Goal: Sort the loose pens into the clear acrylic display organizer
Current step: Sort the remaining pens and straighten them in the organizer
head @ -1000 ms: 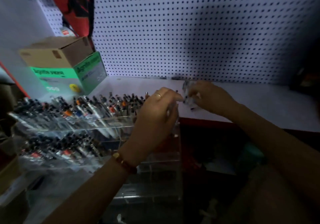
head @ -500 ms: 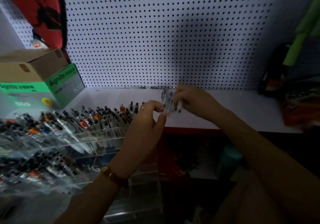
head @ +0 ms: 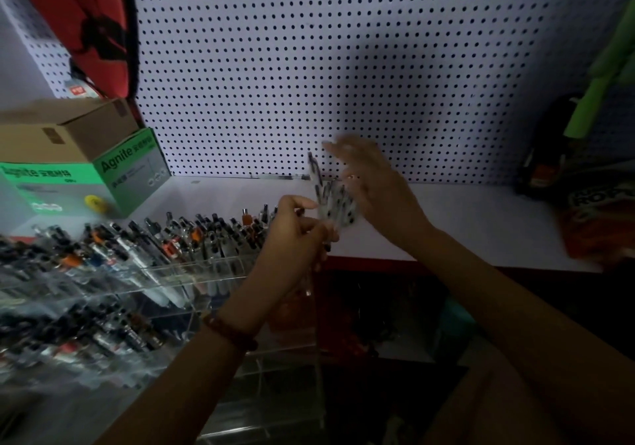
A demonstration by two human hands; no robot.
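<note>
Here, in the upper left of the frame, a red bag (head: 86, 25) printed with a black figure is seen hanging against the white pegboard (head: 378, 49). Below it, at the left edge, a cardboard box (head: 79, 149) with a green label reading "Agnite" is set on the white shelf (head: 481, 224). In the lower left, the clear acrylic organizer (head: 192, 274) is filled along its stepped tiers with rows of sorted pens (head: 165, 238), which are leaned back with their clip ends upward. The lower tiers are blurred, and single pens cannot be told apart there.

At the centre, the left hand (head: 295, 238), with a beaded bracelet (head: 230, 333) worn at its wrist, is raised over the organizer's right end. Its fingers are curled round the lower ends of a bundle of pens (head: 331, 200). The bundle is held upright and fanned out in the air, just right of the top tier and outside every compartment. One pen is pushed up higher than the rest, across the foot of the pegboard. Just right of the bundle, the right hand (head: 374, 190) is laid with its palm against the pens. Its fingers (head: 347, 147) are stretched straight upward and blurred, not wrapped round anything. The two hands are thus brought close together, with only the bundle between them.

In the upper right, a bright green object (head: 598, 76) is seen, and an orange packet (head: 598, 231) is laid on the shelf at the right edge.
</note>
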